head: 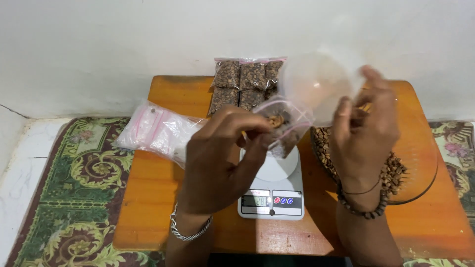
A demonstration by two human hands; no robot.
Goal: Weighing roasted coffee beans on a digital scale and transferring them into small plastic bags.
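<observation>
My left hand [222, 153] pinches the mouth of a small clear zip bag [284, 126] holding brown nuts, just above a white kitchen scale [272, 190]. My right hand [366, 126] holds a clear plastic cup [316, 86], tilted towards the bag's opening and blurred by motion. A silver bracelet sits on my left wrist and a brown bead bracelet on my right. The scale stands on a small orange wooden table [158, 202].
Several filled bags of nuts [245, 81] lie in rows at the table's back edge by the white wall. A pile of empty zip bags [156, 131] hangs over the left edge. A round tray of loose nuts [401, 173] lies at the right. A patterned green rug [74, 198] covers the floor.
</observation>
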